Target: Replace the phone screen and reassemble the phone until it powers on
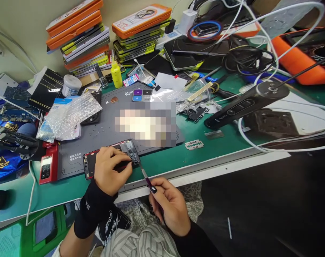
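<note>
A red device stood left of the phone, which lay lengthwise left-to-right by the mat's near edge; the left hand, nearer, covered its middle, fingers bent, grip unclear. The right hand pinched a tool, tip by the phone's right end, a razor blade beyond.

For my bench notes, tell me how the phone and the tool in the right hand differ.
Shape: the phone is broad and flat; the tool is slim and stick-like.
Colour: the phone is mostly dark with red edging; the tool is silvery and dark purple.
Pose: the phone lies under the left hand; the tool slants in the right hand's grip.
Both have a hand on them.
</note>
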Action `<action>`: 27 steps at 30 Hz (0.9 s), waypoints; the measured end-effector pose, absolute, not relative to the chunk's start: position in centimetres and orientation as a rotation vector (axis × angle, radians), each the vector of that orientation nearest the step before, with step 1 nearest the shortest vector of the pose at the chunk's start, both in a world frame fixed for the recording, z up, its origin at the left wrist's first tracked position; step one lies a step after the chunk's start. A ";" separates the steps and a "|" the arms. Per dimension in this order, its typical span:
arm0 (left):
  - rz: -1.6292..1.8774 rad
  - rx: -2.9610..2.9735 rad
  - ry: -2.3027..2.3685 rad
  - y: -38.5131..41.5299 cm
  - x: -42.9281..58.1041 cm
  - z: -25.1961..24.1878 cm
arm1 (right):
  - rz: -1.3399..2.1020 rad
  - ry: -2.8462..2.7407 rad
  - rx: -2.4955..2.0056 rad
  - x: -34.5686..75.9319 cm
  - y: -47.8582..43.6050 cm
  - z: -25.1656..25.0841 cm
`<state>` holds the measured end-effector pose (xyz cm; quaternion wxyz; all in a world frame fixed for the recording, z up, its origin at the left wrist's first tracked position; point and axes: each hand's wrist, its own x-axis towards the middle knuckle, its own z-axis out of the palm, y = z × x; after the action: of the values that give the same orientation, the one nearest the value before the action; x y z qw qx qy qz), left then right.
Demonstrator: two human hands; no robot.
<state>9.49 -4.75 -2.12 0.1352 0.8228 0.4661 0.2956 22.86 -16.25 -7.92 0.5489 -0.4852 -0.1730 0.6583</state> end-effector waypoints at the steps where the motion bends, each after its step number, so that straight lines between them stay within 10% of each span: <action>1: 0.859 2.384 1.356 -4.8 9.5 -2.1 | 1.557 -0.408 -1.150 22.9 -16.3 -7.8; 27: 0.815 2.378 1.340 -4.6 9.2 -2.1 | 1.561 -0.450 -1.204 22.9 -16.4 -7.5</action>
<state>9.16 -4.64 -2.14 0.1460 0.8260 0.4652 0.2829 22.88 -16.38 -7.48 0.5309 -0.5046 -0.1886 0.6542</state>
